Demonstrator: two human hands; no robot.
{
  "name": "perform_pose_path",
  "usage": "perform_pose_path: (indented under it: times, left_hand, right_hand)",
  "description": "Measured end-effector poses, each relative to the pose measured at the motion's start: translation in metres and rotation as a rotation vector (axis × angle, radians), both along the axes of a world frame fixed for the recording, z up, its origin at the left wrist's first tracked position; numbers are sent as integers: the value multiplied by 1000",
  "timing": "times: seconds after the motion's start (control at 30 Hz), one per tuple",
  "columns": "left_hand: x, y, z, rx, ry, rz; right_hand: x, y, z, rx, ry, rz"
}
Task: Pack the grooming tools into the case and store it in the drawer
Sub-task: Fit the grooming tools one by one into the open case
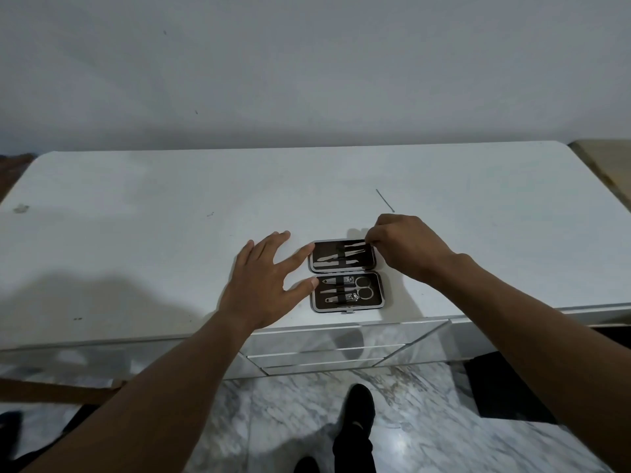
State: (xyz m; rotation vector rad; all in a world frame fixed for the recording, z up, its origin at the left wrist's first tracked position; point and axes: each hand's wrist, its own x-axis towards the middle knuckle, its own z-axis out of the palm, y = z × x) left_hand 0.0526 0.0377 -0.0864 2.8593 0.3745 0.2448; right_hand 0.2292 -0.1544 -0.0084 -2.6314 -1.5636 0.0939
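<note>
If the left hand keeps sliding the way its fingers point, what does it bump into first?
Probably the open case. The left hand points up and right, and its forefinger and thumb tips already sit at the case's left edge, seemingly touching, though contact is hard to judge.

A white worktop (136, 240) fills the middle of the view, its surface marked by a grey smudge (21, 208) near the left edge and a few dark specks. A thin dark line (385, 200), perhaps a scratch or a wire, lies slantwise on the right half. Behind it rises a plain pale wall (307, 63) with small dark marks. Below the front edge the marble-patterned floor (426, 421) shows grey veins and a bright glint of reflected light. A black shoe (358, 409) stands on that floor near the bottom centre. At the far right, a beige surface (607, 158) sits beside the white top's corner
</note>
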Motion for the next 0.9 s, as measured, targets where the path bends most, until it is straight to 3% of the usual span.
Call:
perform_pose_path:
  times: [0.57, 0.9]
  left_hand:
    - [-1, -1, 0, -30, -18, 5]
    - [-1, 1, 0, -26, -18, 2]
  right_hand:
    - [-9, 33, -10, -72, 83, -7]
    - [-11, 35, -14, -18, 105, -53]
